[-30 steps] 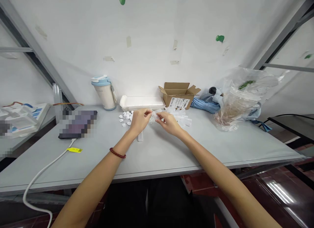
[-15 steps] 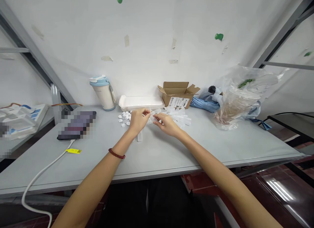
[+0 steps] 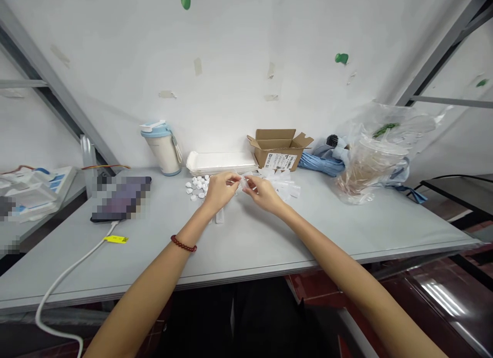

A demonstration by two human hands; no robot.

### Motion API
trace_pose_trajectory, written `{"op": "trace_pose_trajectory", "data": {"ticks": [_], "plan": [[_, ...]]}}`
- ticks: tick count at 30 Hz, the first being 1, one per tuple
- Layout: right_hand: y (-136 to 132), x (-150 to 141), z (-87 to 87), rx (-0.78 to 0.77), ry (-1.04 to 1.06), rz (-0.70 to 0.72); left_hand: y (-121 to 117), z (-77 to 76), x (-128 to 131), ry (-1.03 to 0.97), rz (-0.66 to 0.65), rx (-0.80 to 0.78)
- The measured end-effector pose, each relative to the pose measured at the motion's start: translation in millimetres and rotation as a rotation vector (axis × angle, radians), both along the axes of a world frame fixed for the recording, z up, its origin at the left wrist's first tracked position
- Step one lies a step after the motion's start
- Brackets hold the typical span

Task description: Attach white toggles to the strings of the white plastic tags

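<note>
My left hand (image 3: 222,188), with a dark red beaded bracelet (image 3: 184,243) at the wrist, is closed in a pinch. Facing it, my right hand (image 3: 265,193) pinches too. Between their fingertips is a small clear plastic piece (image 3: 243,182), gripped from both sides; its exact kind is too small to make out. Left of the hands lies a loose group of small white caps (image 3: 197,185). Several clear plastic strips or tubes (image 3: 285,184) are heaped just right of my right hand. A clear, flat piece (image 3: 219,217) rests on the table below my left hand.
Behind the hands stand a stack of white trays (image 3: 221,162) and an open cardboard box (image 3: 279,151). A tumbler (image 3: 164,150) and a cabled phone (image 3: 123,198) are to the left. Blue cloth (image 3: 321,164) and a bagged cup (image 3: 379,160) stand right on the grey table (image 3: 262,245).
My fingertips have come closer together around the clear piece, and my right fingers have shifted slightly. The things on the table stay where they were.
</note>
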State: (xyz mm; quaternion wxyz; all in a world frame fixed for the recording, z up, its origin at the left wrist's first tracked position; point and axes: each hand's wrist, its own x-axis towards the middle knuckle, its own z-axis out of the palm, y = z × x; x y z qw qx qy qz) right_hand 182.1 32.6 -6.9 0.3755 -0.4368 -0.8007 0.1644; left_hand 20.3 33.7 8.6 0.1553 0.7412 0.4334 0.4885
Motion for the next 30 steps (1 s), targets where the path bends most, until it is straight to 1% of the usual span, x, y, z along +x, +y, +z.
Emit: {"op": "trace_pose_trajectory", "data": {"ticks": [8,10,12,15,17,19,21,24,27,30], "plan": [[-1,-1,-0.4,-0.086,0.106,0.047,-1,-3.0,1,0.083,-0.078,0.191],[-2,-2,0.3,-0.141,0.159,0.052,-1,-3.0,1,0.118,-0.081,0.242],[-2,-2,1.3,-0.245,0.272,0.072,-1,-2.9,1,0.135,-0.079,0.273],[-1,-1,3.3,-0.422,0.476,0.107,-2,-2.7,3,0.139,-0.083,0.251],[-1,0,4.8,-0.486,0.566,0.106,-3,-2.3,3,0.149,-0.098,0.203],[-2,0,6.2,-0.505,0.615,0.076,-3,-1.2,3,0.147,-0.099,0.145],[-3,-1,7.4,-0.508,0.630,0.048,-3,0.7,1,0.114,-0.066,0.093],[-6,-3,9.1,-0.513,0.627,0.062,-2,3.4,-3,0.078,-0.058,0.036],[-7,-4,9.4,-0.513,0.624,0.103,-2,3.2,-6,0.136,-0.117,0.026],[-5,-3,7.1,-0.505,0.640,0.117,-3,0.0,-5,0.231,-0.130,0.068]]}}
